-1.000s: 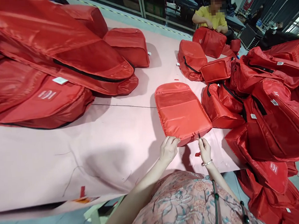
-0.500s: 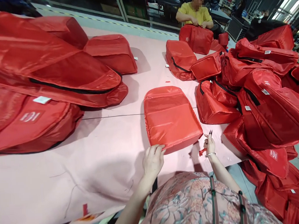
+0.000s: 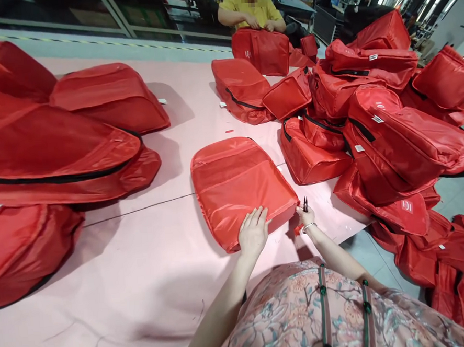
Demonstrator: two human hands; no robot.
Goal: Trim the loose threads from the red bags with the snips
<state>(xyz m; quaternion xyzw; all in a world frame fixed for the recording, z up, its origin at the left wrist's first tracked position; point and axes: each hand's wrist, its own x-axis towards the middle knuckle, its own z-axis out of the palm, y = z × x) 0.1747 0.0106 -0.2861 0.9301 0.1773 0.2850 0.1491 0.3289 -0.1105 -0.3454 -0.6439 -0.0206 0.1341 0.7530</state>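
Note:
A red fabric bag (image 3: 240,186) lies on the pink-covered table in front of me, its rounded end pointing away. My left hand (image 3: 254,232) rests on the bag's near edge with the fingers stretched out over the top panel. At the bag's near right corner is my right hand (image 3: 307,217), closed around small thread snips (image 3: 305,204) whose dark blades point up and away from me. A bit of red material (image 3: 298,229) hangs by that hand. Whether the right fingertips also pinch the bag's corner, I cannot tell.
Large red bags (image 3: 57,147) lie to the left. A heap of red bags (image 3: 387,132) covers the right side, and more red bags (image 3: 453,259) lie low at the right. Across the table (image 3: 142,252), a person in yellow (image 3: 249,10) handles another red bag (image 3: 262,51).
My left hand has shifted from the bag's near left corner towards the middle of its near edge and flattened. My right hand has come to the near right corner. The view has turned rightward.

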